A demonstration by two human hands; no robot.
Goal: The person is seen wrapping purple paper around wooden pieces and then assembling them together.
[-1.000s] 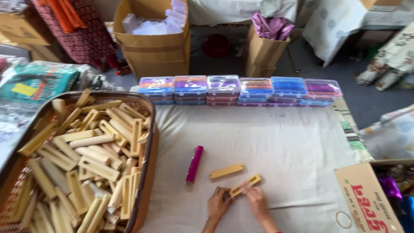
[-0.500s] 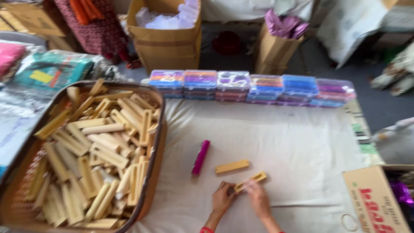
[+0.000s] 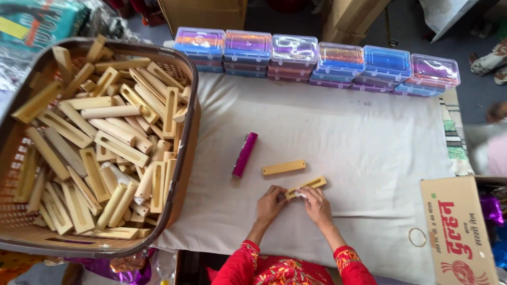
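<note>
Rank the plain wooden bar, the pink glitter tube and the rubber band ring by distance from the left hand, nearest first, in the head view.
1. Plain wooden bar, just beyond the left hand.
2. Pink glitter tube, beyond and to its left.
3. Rubber band ring, far right, by the cardboard box.

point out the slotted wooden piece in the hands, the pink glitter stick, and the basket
slotted wooden piece (image 3: pixel 311 184), head view, on its free right half.
pink glitter stick (image 3: pixel 245 154), head view, mid-length.
basket (image 3: pixel 186 137), head view, on its right rim.
</note>
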